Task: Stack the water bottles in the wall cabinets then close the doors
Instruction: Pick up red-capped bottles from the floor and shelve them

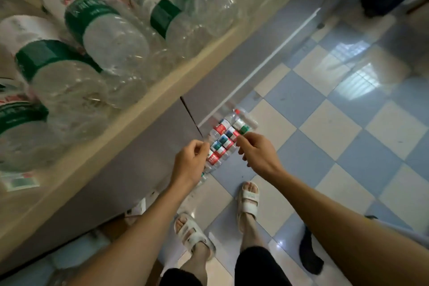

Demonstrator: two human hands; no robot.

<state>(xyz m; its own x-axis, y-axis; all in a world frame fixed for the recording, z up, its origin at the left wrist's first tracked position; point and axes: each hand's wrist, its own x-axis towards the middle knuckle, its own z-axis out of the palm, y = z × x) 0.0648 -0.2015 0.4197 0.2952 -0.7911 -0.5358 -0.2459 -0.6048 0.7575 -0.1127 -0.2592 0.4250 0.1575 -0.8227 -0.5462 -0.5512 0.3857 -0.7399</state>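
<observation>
Fingers (241, 144) of both hands curl above clear ribbed plastic bottles (222, 139); grip unclear.

A pale wooden shelf (148, 109) runs diagonally across the upper left, carrying clear water bottles (104, 37) laid on their sides — several banded with green labels, bases facing outward. Below, a checkered floor (336, 127) of blue and cream tiles holds a cluster of small bottles (224, 137) with red, green and blue labels — lying close against the grey cabinet front (144, 153).
</observation>
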